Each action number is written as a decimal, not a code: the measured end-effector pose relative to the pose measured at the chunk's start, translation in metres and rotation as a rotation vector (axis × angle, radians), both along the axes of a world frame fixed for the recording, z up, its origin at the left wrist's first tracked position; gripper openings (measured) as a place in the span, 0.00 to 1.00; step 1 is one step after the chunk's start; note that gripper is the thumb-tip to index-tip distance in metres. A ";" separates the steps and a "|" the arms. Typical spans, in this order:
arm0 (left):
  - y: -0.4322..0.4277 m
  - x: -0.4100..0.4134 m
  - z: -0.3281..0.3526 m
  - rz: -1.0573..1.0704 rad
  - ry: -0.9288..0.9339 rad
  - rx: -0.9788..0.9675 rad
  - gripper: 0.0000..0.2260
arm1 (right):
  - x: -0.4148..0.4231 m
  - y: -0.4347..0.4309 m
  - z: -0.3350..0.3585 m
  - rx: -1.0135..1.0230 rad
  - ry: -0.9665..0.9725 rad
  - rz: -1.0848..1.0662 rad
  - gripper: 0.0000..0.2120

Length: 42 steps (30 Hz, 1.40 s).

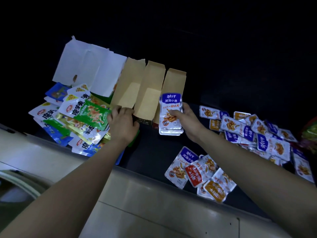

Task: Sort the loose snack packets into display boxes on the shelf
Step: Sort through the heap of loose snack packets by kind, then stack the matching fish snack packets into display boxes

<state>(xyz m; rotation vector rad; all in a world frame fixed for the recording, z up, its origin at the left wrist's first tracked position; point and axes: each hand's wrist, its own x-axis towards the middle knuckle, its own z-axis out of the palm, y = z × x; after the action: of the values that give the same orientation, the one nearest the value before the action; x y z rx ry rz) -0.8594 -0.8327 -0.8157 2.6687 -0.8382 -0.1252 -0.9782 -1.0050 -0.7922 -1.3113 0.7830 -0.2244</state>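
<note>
Three tan open display boxes (147, 98) stand side by side on the dark shelf, flaps up. My left hand (122, 122) grips the front edge of the leftmost box. My right hand (186, 121) pinches a small stack of purple-topped silver fish snack packets (170, 110), held upright in front of the rightmost box. More loose purple, orange and red packets lie in a pile at the right (253, 133) and in a smaller heap near the shelf's front edge (199, 174).
A heap of green, blue and white larger snack packets (75, 117) lies at the left, below a white box with raised torn flaps (89, 66). The shelf's pale front edge (154, 194) runs diagonally across the bottom. The back is dark.
</note>
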 end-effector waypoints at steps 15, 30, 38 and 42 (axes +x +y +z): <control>-0.058 -0.057 0.004 -0.254 0.158 -0.077 0.12 | -0.046 -0.052 -0.008 -0.211 0.100 -0.102 0.17; -0.037 -0.054 0.006 0.081 0.219 -0.264 0.24 | -0.076 -0.052 0.003 -0.199 0.046 -0.023 0.18; 0.018 -0.088 0.046 0.016 0.130 -0.213 0.21 | -0.058 -0.007 0.024 -0.032 -0.099 0.067 0.16; 0.048 -0.108 0.052 -0.009 0.174 -0.129 0.21 | -0.052 0.019 0.029 -0.008 -0.107 0.127 0.14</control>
<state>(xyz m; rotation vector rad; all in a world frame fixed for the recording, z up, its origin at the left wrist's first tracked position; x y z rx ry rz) -0.9675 -0.7851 -0.7637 2.4921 -0.7756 -0.2913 -1.0303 -0.9856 -0.7637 -1.3400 0.6068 -0.1953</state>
